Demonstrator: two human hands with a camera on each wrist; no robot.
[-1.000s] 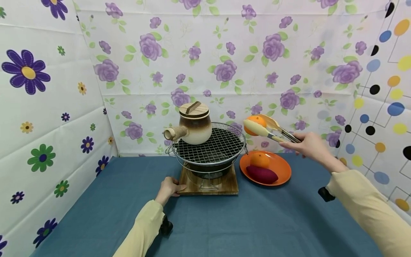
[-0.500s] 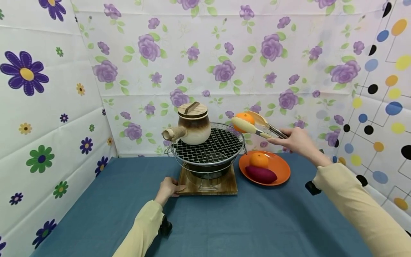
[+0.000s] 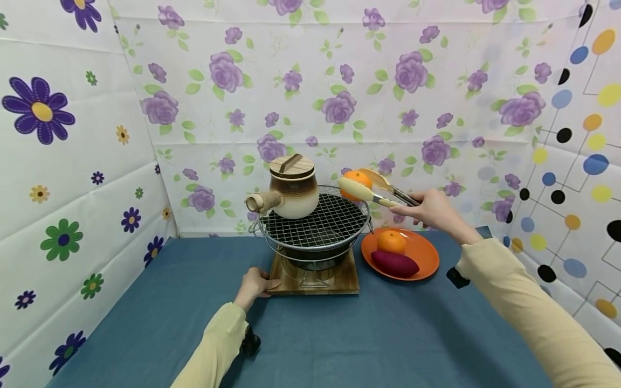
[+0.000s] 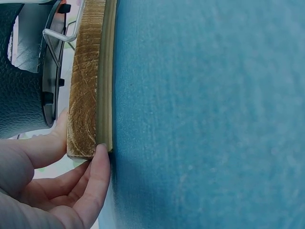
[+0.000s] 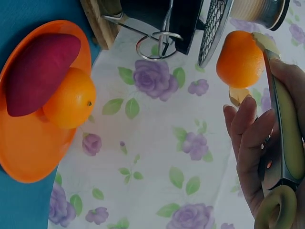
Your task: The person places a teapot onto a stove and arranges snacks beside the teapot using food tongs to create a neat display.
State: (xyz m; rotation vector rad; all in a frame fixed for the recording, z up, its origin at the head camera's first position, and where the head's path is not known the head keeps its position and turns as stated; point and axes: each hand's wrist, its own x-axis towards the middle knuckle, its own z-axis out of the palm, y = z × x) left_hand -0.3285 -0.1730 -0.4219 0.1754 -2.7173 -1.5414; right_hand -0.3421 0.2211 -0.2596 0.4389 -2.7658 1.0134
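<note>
In the head view my right hand [image 3: 436, 213] holds a pair of tongs [image 3: 356, 189] with cream tips and metal arms. An orange [image 5: 240, 59] is squeezed between those tips, raised over the right rim of a round grill with a wire mesh [image 3: 335, 221]. My left hand [image 3: 252, 282] pinches the left front corner of the wooden board [image 3: 348, 276] beneath the grill. In the left wrist view the thumb lies on the board's upper side and a fingertip [image 4: 100, 155] on its lower edge. A lidded brown-and-cream pot [image 3: 297, 199] with a rope-wrapped handle sits on the mesh's left part.
Right of the grill lies an orange plate [image 3: 429, 258] bearing another orange [image 3: 392, 242] and a purple sweet potato [image 3: 394, 264]. A blue cloth [image 3: 339, 339] covers the table. Flowered curtains [image 3: 301, 108] stand close behind the grill and along the sides.
My right hand has carried the tongs and orange leftward, from above the plate to the grill's right rim. The left hand stays on the board's corner.
</note>
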